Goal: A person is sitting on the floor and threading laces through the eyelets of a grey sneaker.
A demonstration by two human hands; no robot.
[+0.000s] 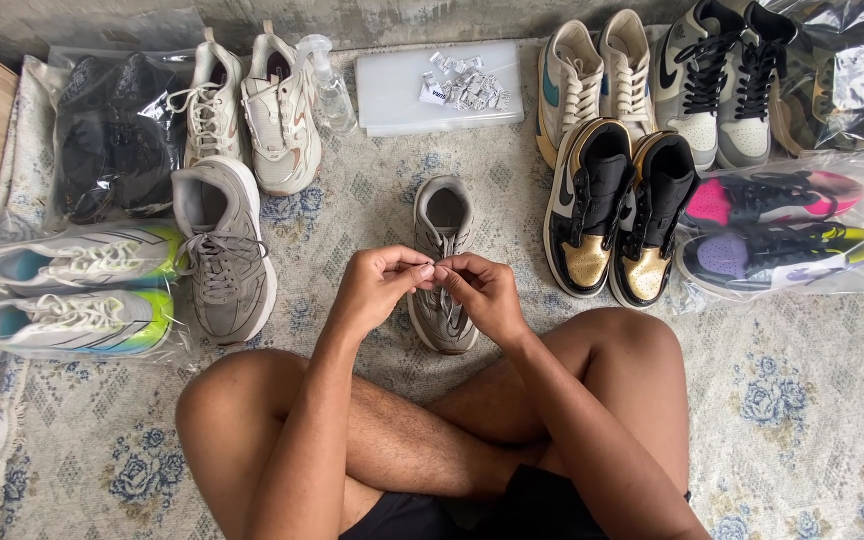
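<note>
Grey shoe [442, 262] on carpet [802, 400]: left hand [380, 285] and right hand [484, 290] both pinch its laces [439, 270] above the tongue.

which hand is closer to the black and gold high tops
Right. The right hand sits just left of the black and gold high tops; the left hand is farther left, beyond the grey sneaker.

Both hands hide the grey sneaker's [443, 222] laces and middle.
</note>
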